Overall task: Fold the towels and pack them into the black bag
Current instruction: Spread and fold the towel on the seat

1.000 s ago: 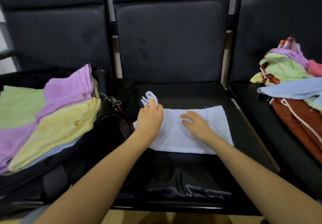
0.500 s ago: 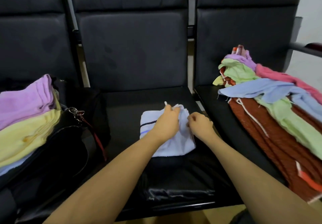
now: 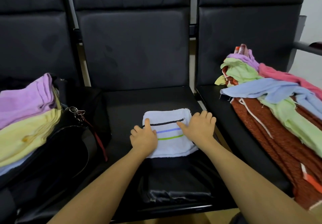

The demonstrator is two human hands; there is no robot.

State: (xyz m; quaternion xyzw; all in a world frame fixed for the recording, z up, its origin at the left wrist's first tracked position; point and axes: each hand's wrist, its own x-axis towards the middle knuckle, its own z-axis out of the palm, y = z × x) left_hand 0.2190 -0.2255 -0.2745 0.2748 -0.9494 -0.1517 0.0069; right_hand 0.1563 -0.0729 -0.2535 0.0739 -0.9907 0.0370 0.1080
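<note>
Both hands lie flat, fingers straight, on folded white towel (image 3: 169, 134): left hand (image 3: 143, 139), right hand (image 3: 198, 128). Towel sits on middle seat (image 3: 151, 100).

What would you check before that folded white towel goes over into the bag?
1. White towel folded into a compact square: ok.
2. Both hands on it, left hand and right hand: ok.
3. Firm grip for lifting: not ok, fingers lie flat.
4. Black bag within reach on the left: ok.
5. Room left in the bag beside the folded stack: cannot tell.
6. More unfolded towels waiting on the right: ok.
</note>
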